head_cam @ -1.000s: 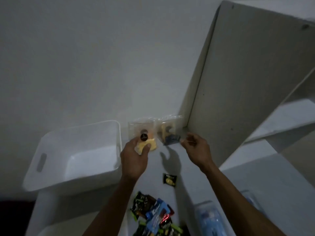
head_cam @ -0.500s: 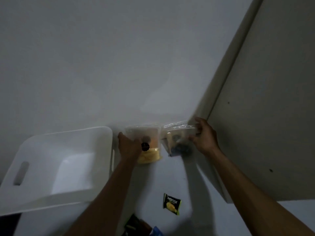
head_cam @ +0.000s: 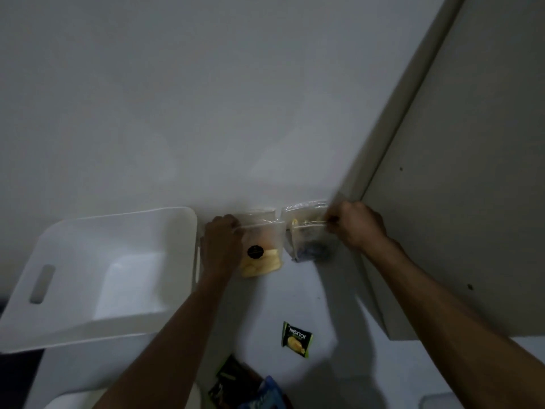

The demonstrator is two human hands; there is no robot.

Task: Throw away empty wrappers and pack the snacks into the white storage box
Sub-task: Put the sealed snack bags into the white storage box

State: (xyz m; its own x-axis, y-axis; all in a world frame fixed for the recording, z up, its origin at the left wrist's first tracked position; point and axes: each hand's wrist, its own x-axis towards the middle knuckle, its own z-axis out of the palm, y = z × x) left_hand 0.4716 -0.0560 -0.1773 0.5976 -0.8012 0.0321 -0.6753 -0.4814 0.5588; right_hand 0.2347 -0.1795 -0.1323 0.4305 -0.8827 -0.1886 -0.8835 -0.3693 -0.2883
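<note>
Two clear snack bags stand side by side against the wall at the back of the white surface (head_cam: 333, 293), and each hand has hold of one. The left hand (head_cam: 221, 246) grips the left bag (head_cam: 262, 246) along its left edge, fingers curled over the top corner near the seal; this bag shows yellow pieces at the bottom and a round black sticker on its front. The right hand (head_cam: 358, 225) pinches the upper right corner of the right bag (head_cam: 306, 237), fingers closed on the seal strip; its contents look dark and are too dim to make out. The bags sit just beside each other, edges nearly touching, between the two hands, which are apart with both bags spanning the gap. The white box (head_cam: 73, 329) stands to the left of the left hand, its right rim just beside that wrist, its opening tilted toward the camera and a slot handle in its left wall. To the right of the right hand rises a pale cabinet panel (head_cam: 472, 202), close to the knuckles. Nearer the camera, between the forearms, a small green and black wrapped snack (head_cam: 296, 339) printed with "Nextar" lies flat on the surface, well apart from both hands. At the bottom edge a pile of dark and blue packets (head_cam: 247, 388) is partly cut off.
</note>
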